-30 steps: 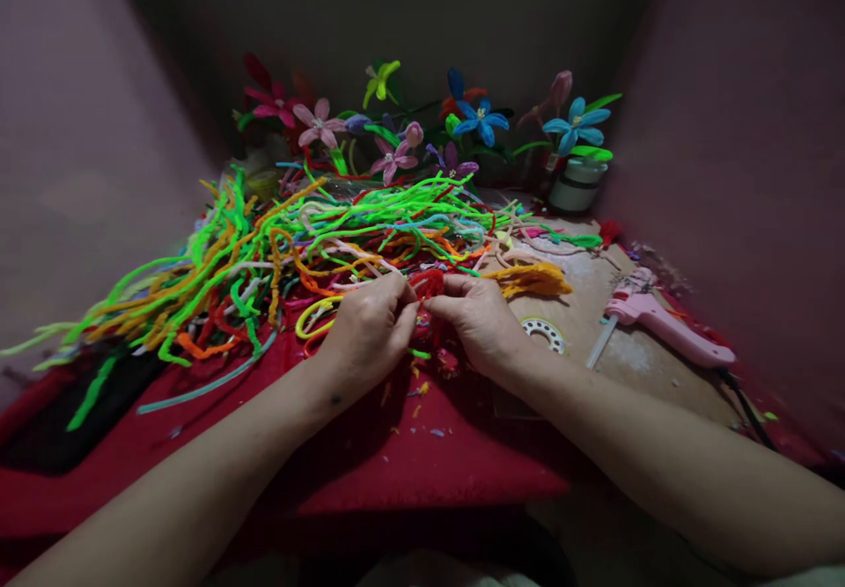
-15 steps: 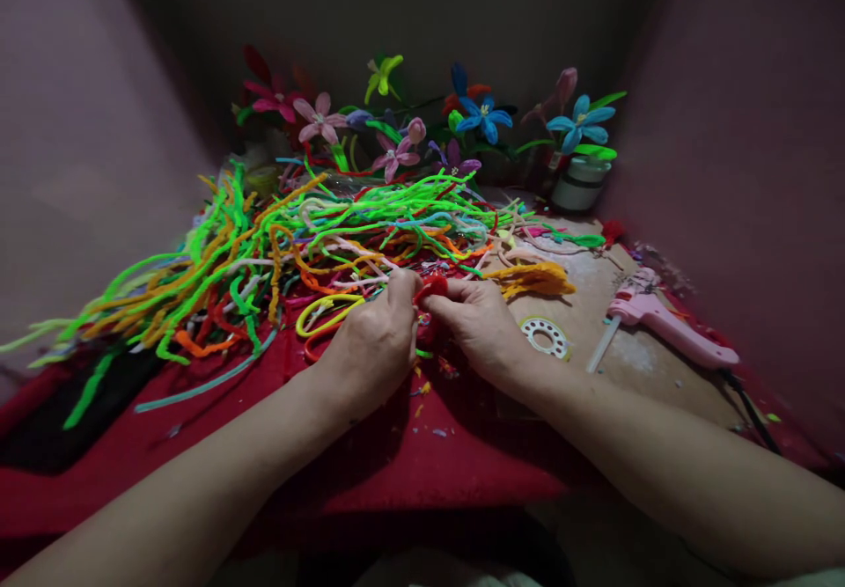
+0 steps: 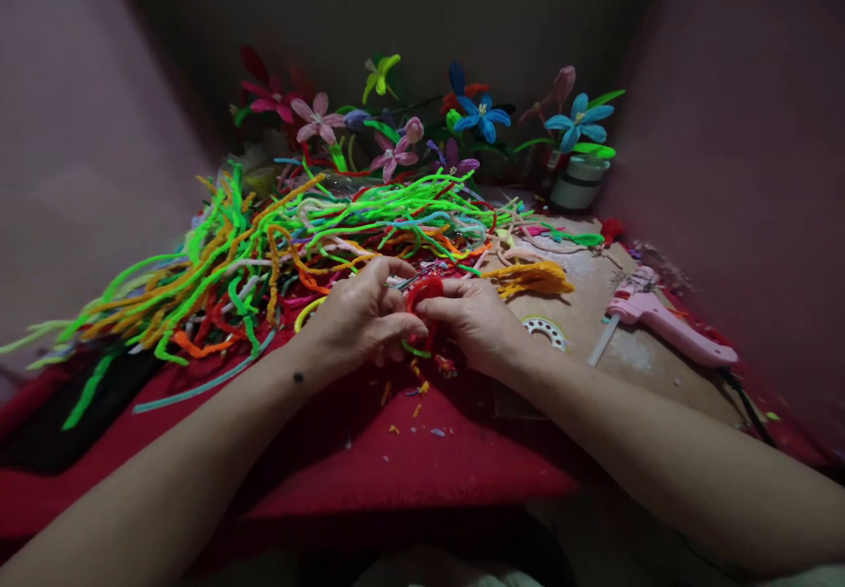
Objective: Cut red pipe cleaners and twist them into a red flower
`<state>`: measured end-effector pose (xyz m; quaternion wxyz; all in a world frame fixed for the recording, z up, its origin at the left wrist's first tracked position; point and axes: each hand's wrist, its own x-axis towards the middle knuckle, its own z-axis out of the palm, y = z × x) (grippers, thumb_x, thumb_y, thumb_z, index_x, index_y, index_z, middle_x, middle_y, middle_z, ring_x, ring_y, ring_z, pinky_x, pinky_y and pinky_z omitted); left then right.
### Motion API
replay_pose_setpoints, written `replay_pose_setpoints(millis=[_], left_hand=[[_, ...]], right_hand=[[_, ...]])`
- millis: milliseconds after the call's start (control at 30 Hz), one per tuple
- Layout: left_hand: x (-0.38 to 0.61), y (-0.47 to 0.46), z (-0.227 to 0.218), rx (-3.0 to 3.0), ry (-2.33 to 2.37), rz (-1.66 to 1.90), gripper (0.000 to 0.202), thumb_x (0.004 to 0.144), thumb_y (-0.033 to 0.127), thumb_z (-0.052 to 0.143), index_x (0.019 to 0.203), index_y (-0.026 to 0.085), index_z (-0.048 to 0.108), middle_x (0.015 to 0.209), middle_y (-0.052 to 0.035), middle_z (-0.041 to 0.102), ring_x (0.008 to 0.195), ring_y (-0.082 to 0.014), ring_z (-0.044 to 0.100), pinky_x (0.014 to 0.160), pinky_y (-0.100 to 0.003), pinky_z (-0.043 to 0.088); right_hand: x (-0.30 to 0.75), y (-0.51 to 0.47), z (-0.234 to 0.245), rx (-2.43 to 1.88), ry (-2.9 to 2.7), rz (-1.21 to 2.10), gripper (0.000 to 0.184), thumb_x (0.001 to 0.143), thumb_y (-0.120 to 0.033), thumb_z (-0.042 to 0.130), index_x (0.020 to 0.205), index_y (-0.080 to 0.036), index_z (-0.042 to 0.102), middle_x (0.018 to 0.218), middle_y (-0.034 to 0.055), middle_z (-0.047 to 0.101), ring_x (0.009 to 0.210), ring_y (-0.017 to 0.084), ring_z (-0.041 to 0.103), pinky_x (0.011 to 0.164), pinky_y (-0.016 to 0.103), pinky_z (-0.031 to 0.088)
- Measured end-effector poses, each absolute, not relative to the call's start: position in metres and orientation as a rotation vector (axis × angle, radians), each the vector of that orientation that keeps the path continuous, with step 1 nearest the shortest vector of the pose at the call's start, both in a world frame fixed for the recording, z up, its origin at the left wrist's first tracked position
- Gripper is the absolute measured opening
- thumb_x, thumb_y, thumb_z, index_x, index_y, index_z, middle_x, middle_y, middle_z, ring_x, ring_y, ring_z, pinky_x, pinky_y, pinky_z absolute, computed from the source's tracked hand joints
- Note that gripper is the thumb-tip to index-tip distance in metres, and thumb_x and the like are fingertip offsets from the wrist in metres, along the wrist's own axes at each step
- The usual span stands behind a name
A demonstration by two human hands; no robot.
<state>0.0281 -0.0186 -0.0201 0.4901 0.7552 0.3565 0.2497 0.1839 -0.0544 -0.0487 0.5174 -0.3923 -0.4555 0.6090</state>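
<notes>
My left hand (image 3: pixel 360 314) and my right hand (image 3: pixel 472 319) meet at the middle of the red cloth (image 3: pixel 409 455). Between their fingertips is a bent red pipe cleaner (image 3: pixel 422 292). The right hand pinches it with thumb and fingers. The left hand's fingers curl against its left side, with the forefinger stretched over the top. Just behind the hands lies a big heap of pipe cleaners (image 3: pixel 277 244), mostly neon green, orange and red.
Finished pipe-cleaner flowers (image 3: pixel 396 129) stand at the back, beside a white jar (image 3: pixel 579 184). A pink glue gun (image 3: pixel 664 327) lies on brown board at the right, with a white ring (image 3: pixel 545 332) and an orange bundle (image 3: pixel 532 277) nearer the hands. Small scraps dot the cloth.
The left hand has turned and shifted slightly left, its forefinger now stretched over the red pipe cleaner. The right hand keeps its pinch in nearly the same place.
</notes>
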Motion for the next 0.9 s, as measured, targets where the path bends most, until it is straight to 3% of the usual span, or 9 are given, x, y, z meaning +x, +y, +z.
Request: replay_pose_setpoints(millis=[133,233,400,567,900], left_hand=[[0.03,-0.018,-0.019,1.962,0.972,0.603,0.031,0.071,0.032,0.067,0.094,0.019,0.049,0.05,0.0085,0.052,0.039,-0.0104,0.049,0.038,-0.02,0.038],[0.028,-0.015,-0.021,2.147,1.051,0.707,0.029,0.069,0.038,0.069,0.085,0.017,0.056,0.063,0.0034,0.057,0.053,-0.0104,0.051,0.049,-0.021,0.04],[0.03,-0.014,-0.024,1.954,0.914,0.785,0.025,0.069,0.034,0.069,0.079,0.015,0.057,0.077,0.0006,0.057,0.061,-0.0101,0.051,0.054,-0.023,0.042],[0.034,-0.019,-0.024,1.741,0.873,0.711,0.023,0.069,0.029,0.069,0.075,0.016,0.052,0.063,0.0043,0.052,0.047,-0.0091,0.049,0.046,-0.023,0.041],[0.032,-0.025,-0.019,1.919,0.954,0.619,0.011,0.08,0.026,0.053,0.075,0.016,0.053,0.051,0.0037,0.053,0.043,-0.0103,0.052,0.041,-0.02,0.042]], right_hand=[[0.183,-0.056,-0.045,-0.956,-1.098,1.479,0.007,0.065,-0.014,0.059,0.069,-0.015,0.064,0.054,-0.003,0.058,0.043,0.008,0.049,0.043,0.021,0.038],[0.183,-0.056,-0.045,-0.973,-1.038,1.472,0.008,0.064,-0.014,0.062,0.072,-0.016,0.063,0.052,-0.0045,0.057,0.041,0.008,0.048,0.041,0.02,0.036],[0.184,-0.054,-0.048,-0.876,-1.043,1.445,0.012,0.069,-0.025,0.069,0.072,-0.016,0.061,0.059,-0.0026,0.06,0.047,0.009,0.053,0.047,0.023,0.041],[0.184,-0.052,-0.052,-0.864,-1.005,1.541,0.018,0.07,-0.031,0.07,0.076,-0.015,0.066,0.061,0.0002,0.061,0.05,0.011,0.054,0.052,0.026,0.043],[0.185,-0.046,-0.049,-0.802,-0.771,1.604,0.012,0.063,-0.018,0.072,0.067,-0.012,0.062,0.057,-0.0002,0.059,0.047,0.009,0.051,0.047,0.022,0.042]])
